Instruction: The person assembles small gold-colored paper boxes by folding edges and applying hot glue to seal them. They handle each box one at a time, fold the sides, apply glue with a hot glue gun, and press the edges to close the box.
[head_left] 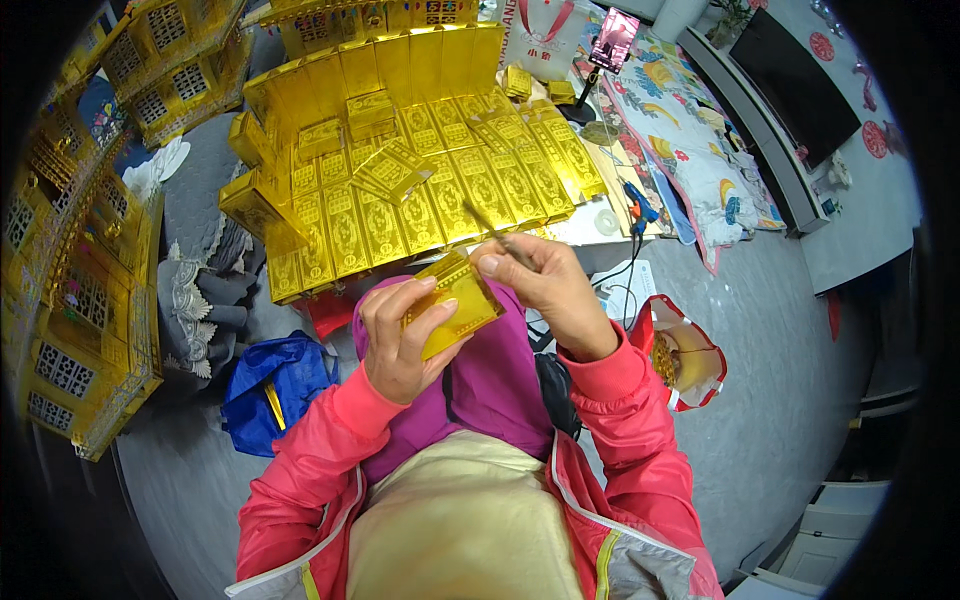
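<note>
Above my lap, my left hand (395, 335) grips a small gold foil box (467, 322), fingers on its near side and thumb across its face. My right hand (550, 290) is closed around a thin, dark, pointed tool (484, 222), its slim end pointing up and left. The tool's kind is unclear. My right thumb and fingertips are close to the box's upper right corner. Just beyond, rows of gold foil boxes (430, 226) lie side by side, with an upright row along the back. Several flat gold pieces (395, 172) rest on top.
A blue glue gun (640, 203) with its cord lies to the right, beyond a red-and-white bag (690, 352). A phone (614, 40) stands on a holder at the back. A blue bag (270, 390) sits on the floor at left, near tall gold latticed structures (95, 300).
</note>
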